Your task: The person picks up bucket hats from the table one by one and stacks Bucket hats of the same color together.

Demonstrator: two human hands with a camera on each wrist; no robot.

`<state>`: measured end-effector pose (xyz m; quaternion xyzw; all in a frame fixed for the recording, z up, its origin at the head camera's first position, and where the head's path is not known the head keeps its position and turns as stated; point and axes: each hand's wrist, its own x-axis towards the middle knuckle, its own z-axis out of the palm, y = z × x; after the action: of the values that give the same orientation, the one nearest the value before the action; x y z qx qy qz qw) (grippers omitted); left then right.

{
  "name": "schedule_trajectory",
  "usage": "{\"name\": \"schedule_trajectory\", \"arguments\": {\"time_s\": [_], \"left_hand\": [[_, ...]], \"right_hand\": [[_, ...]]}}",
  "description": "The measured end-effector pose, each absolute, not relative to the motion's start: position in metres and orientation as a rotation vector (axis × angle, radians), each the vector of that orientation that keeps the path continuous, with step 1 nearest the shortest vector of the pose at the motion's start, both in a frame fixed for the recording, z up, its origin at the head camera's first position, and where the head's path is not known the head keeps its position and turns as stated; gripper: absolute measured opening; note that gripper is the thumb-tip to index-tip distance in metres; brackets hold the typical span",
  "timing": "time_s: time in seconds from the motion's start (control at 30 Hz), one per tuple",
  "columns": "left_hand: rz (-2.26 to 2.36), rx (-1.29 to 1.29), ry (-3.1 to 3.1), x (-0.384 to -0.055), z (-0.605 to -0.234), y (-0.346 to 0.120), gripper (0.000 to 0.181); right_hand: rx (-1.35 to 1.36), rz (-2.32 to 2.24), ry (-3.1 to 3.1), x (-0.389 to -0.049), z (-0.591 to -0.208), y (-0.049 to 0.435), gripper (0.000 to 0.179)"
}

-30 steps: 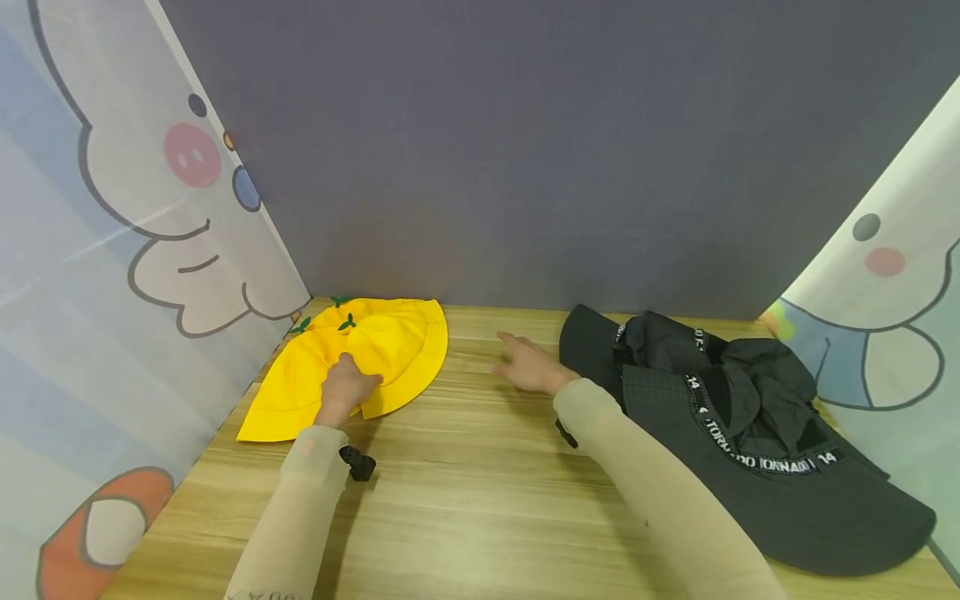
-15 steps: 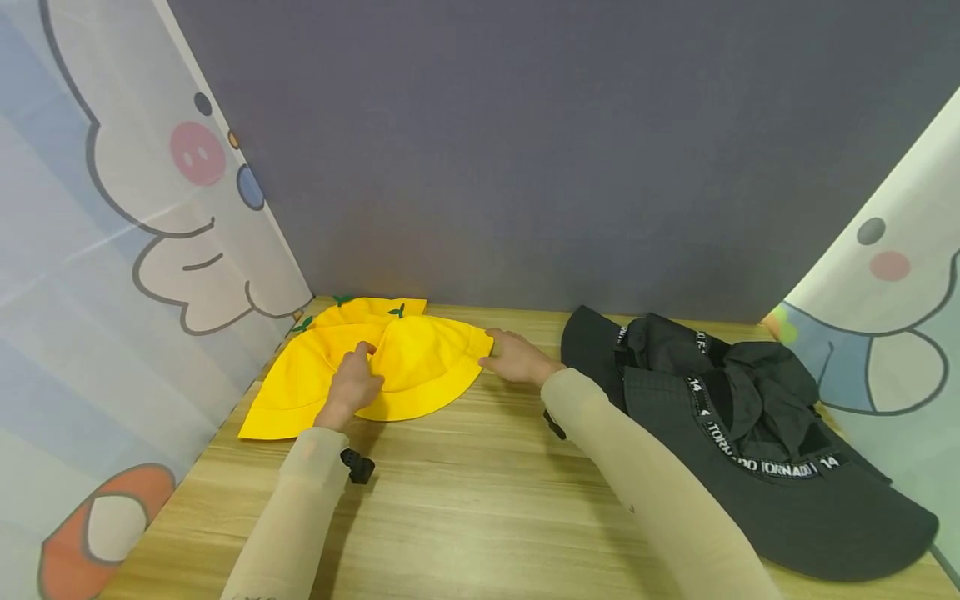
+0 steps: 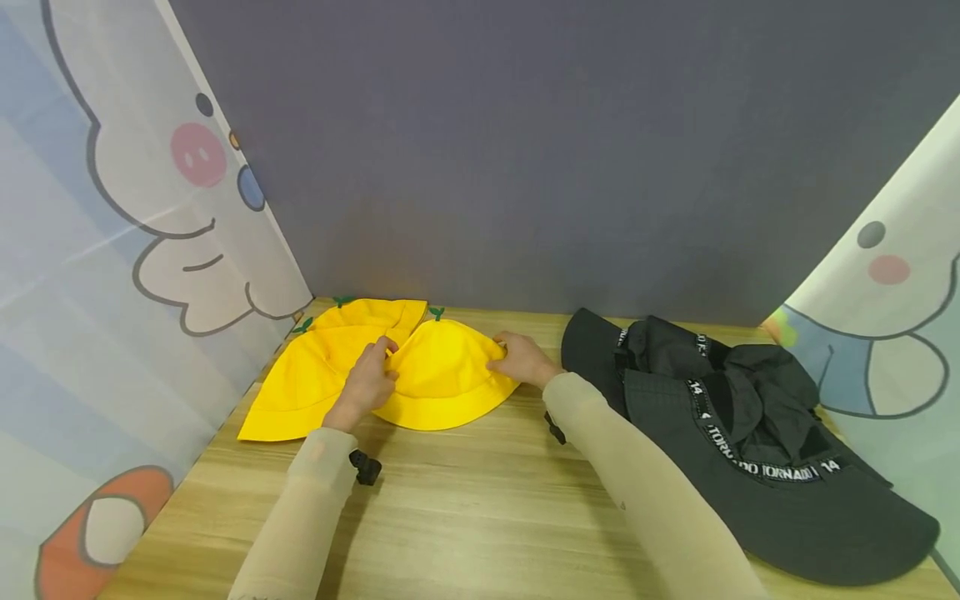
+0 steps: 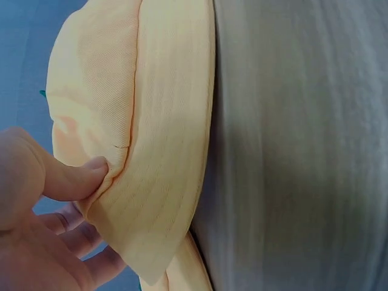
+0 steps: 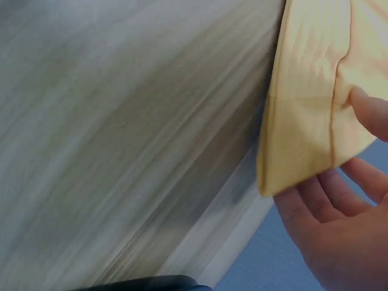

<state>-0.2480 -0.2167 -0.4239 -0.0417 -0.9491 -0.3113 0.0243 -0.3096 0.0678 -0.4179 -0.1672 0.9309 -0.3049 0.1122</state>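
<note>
- The held yellow hat point(image 3: 446, 371) is near the far edge of the desk point(image 3: 465, 517), crown up with a green sprout on top; whether its brim touches the wood I cannot tell.
- The left hand point(image 3: 367, 377) pinches this hat by its left end, thumb on the near side; the right hand point(image 3: 521, 360) pinches the opposite end, fingers behind the cloth.
- Just to the left, a second yellow hat point(image 3: 296, 392) lies on the desk, partly hidden by the left hand, with a third yellow hat point(image 3: 378, 312) behind it; the held one overlaps them in the head view.
- Off to the right is a pair of black hats point(image 3: 840, 517), overlapping, undersides showing, with white-lettered bands. The right sleeve point(image 3: 637, 467) crosses in front of their left side.
- A dark grey panel point(image 3: 525, 150) rises behind the desk.
- Cartoon-printed sheets flank it: the left sheet point(image 3: 97, 333) beside the yellow hats, the right sheet point(image 3: 922, 350) beside the black ones.
- A small black device point(image 3: 366, 467) sits at the left wrist.
</note>
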Motion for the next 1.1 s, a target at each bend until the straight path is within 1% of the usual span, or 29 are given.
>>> {"name": "schedule_trajectory", "arguments": {"time_s": [0.27,0.57,0.87,1.1], "left_hand": [[-1.008,-0.211,-2.911,-0.25,-0.417,-0.203,0.039],[-1.007,-0.371,-2.947,-0.248,-0.407,-0.176,0.036],[-0.911,-0.565,-3.044,-0.236,-0.4,-0.148,0.035],[-0.877,-0.725,-3.108,-0.22,-0.403,-0.136,0.032]], "right_hand": [[-0.473,-0.882,2.776,-0.309,-0.411,0.091,0.037],[-0.476,-0.847,2.791,-0.292,-0.399,0.132,0.037],[-0.522,-0.866,2.776,-0.257,-0.399,0.172,0.028],[-0.551,-0.835,2.801,-0.217,-0.405,0.191,0.026]]}}
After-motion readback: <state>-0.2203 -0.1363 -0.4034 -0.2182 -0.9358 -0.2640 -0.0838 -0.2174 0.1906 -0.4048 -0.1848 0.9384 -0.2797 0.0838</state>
